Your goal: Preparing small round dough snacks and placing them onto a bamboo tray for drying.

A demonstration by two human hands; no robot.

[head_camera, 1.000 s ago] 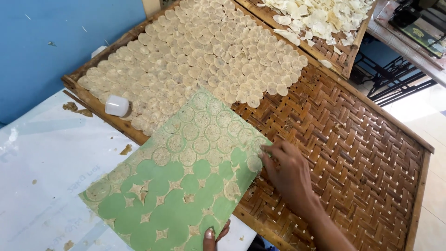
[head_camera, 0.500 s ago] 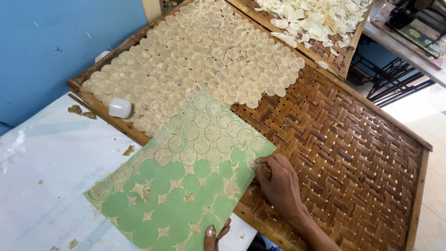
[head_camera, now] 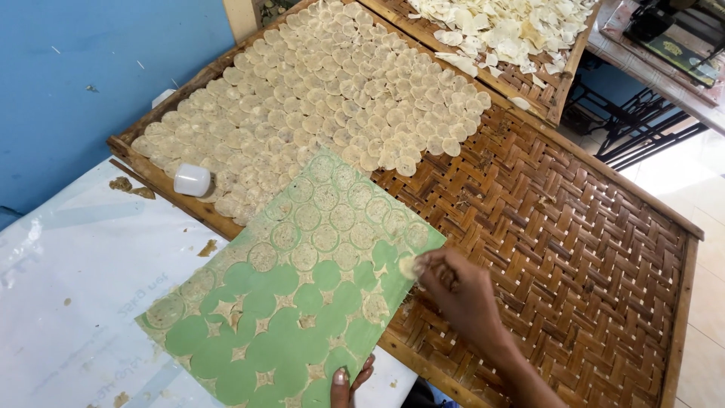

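Note:
A green sheet (head_camera: 287, 302) lies tilted across the near edge of a woven bamboo tray (head_camera: 574, 249). Thin round dough discs still cover the sheet's far half; bare green circles show on the near half. My right hand (head_camera: 461, 291) is at the sheet's right edge, fingertips pinched on one pale dough disc (head_camera: 408, 266). My left hand (head_camera: 349, 381) grips the sheet's near edge from below, with only a thumb and fingertips visible. Many dough discs (head_camera: 332, 106) lie in overlapping rows on the tray's far left part.
A small white cup (head_camera: 192, 180) rests on the tray's left rim. A second bamboo tray (head_camera: 559, 83) with loose pale pieces sits behind. Under the sheet is a white plastic-covered table (head_camera: 75, 287) with dough scraps. A blue wall is at left, a metal stand at top right.
My right hand slid left along the sheet's right edge and pinched up a disc. The sheet has shifted slightly.

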